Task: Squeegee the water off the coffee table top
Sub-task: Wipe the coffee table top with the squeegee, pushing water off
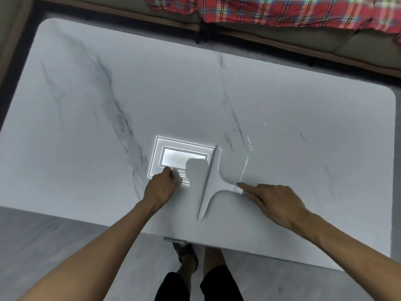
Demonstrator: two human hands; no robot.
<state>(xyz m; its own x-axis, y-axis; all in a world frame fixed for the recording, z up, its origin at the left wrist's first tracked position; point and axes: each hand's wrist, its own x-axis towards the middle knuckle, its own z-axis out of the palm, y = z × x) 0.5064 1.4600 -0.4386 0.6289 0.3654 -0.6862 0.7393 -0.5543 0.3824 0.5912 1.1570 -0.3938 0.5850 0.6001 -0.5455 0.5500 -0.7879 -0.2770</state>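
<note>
The white marble coffee table [108, 118] fills the view. A white T-shaped squeegee [211, 187] lies on it near the front edge, its long blade [207, 183] running away from me and its handle pointing right. My right hand [275, 203] holds the end of the handle, index finger stretched along it. My left hand [161, 185] rests on the tabletop just left of the blade, fingers curled, nothing visible in it. A thin line of water [244, 166] and scattered droplets [262, 120] glint to the right of the blade.
A ceiling light's bright rectangular reflection [173, 159] sits on the tabletop by my left hand. A sofa with a red plaid cloth [282, 9] runs along the far side. My legs and one foot [186, 255] stand at the table's front edge on grey floor.
</note>
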